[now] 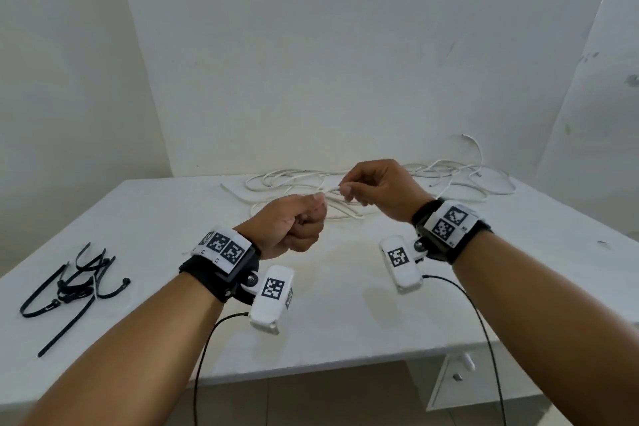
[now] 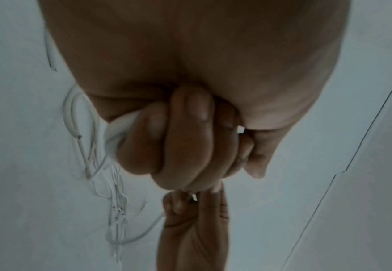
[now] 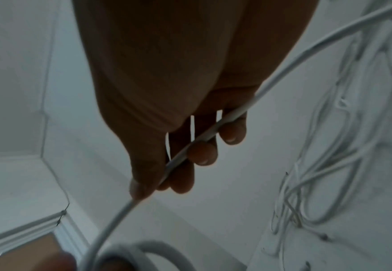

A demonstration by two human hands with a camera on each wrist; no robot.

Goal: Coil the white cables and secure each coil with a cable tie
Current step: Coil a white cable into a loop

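Note:
A loose tangle of white cables (image 1: 380,180) lies at the back of the white table (image 1: 173,218). My left hand (image 1: 297,221) is curled in a fist around a small coil of white cable (image 2: 118,132), held above the table's middle. Just right of it, my right hand (image 1: 373,190) pinches the same white cable (image 3: 204,135) between thumb and fingers, and the strand runs on back to the tangle (image 3: 329,165). A cut cable end (image 2: 240,129) shows beside my left thumb. Black cable ties (image 1: 76,284) lie in a pile at the table's left.
White walls stand close behind and to the left of the table. The table's front edge (image 1: 345,361) runs below my forearms, with a white drawer unit (image 1: 456,377) under its right side. Thin black wires hang from both wrist cameras.

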